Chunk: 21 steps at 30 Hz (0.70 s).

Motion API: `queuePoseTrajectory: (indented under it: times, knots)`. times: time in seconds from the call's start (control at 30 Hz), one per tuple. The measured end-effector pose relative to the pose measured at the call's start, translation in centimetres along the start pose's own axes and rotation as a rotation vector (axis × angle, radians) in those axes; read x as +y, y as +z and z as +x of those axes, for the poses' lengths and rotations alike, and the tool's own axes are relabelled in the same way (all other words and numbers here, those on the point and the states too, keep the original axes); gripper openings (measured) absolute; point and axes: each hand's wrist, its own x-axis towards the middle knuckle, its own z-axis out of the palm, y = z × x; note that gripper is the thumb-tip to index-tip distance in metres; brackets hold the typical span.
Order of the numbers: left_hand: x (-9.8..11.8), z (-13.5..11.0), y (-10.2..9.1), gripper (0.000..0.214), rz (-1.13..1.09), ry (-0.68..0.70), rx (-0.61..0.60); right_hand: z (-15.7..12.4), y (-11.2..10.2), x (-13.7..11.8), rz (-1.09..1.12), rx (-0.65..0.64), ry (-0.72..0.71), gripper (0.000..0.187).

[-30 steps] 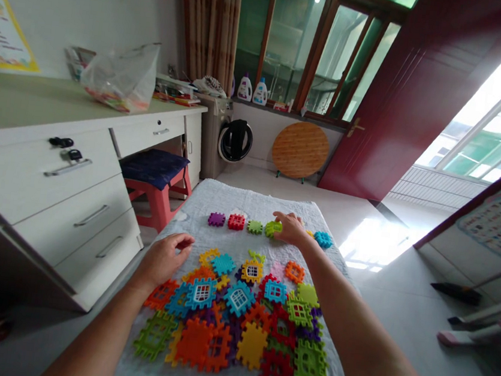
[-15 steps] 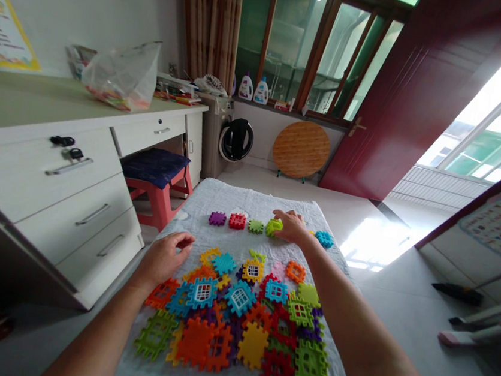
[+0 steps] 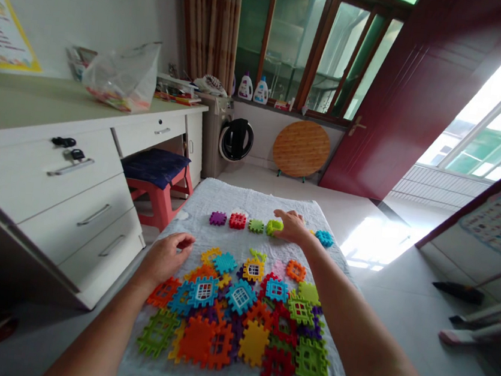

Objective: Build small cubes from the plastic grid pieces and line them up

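My right hand point(image 3: 292, 226) reaches to the far part of the cloth point(image 3: 249, 199), its fingers at the right edge of a lime piece point(image 3: 274, 227); they seem to touch it, but I cannot tell whether I am gripping it. That piece sits in a row, just right of a small green piece point(image 3: 256, 226), with a red piece point(image 3: 237, 220) and a purple piece point(image 3: 217, 218) further left. Beyond my hand lies a blue piece point(image 3: 324, 239), and my hand blocks the stretch of row between. My left hand point(image 3: 174, 250) is loosely curled and parted, with nothing visible in it, near the left edge of the heap of interlocking panels point(image 3: 240, 296), which spreads between my forearms, closer to me than the row.
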Motion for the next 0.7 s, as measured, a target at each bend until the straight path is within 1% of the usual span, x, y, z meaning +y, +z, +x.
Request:
queuePoseTrajectory:
  times: [0.1,0.17,0.27,0.33,0.43,0.53,0.63,0.7]
  knots:
    - [-0.1,0.0,0.0,0.027,0.004,-0.008,-0.007,-1.0,-0.9,0.2,0.021,0.05,0.025,0.064]
    - [-0.4,0.0,0.0,0.028,0.014,-0.013,-0.026,-2.1,-1.4,0.6,0.05,0.103,0.034,0.061]
    - [-0.9,0.0,0.1,0.029,0.048,-0.013,-0.054,-4.7,-2.0,1.3,0.122,0.171,0.032,0.053]
    - [-1.1,0.0,0.2,0.03,0.085,-0.008,-0.056,-6.9,-2.3,1.9,0.201,0.183,0.026,0.047]
    - [-1.1,-0.1,0.3,0.032,0.122,-0.001,-0.063,-10.5,-2.4,2.4,0.326,0.147,0.064,0.042]
    - [-0.8,-0.1,0.5,0.033,0.106,0.003,-0.091,-13.7,-2.2,2.6,0.372,0.069,0.144,0.037]
    - [-0.5,-0.2,0.9,0.033,0.089,0.008,-0.125,-15.6,-1.6,2.4,0.346,-0.028,0.176,0.031]
    - [-0.3,-0.3,1.2,0.035,0.075,-0.002,-0.148,-16.3,-1.0,2.3,0.316,-0.058,0.178,0.026]
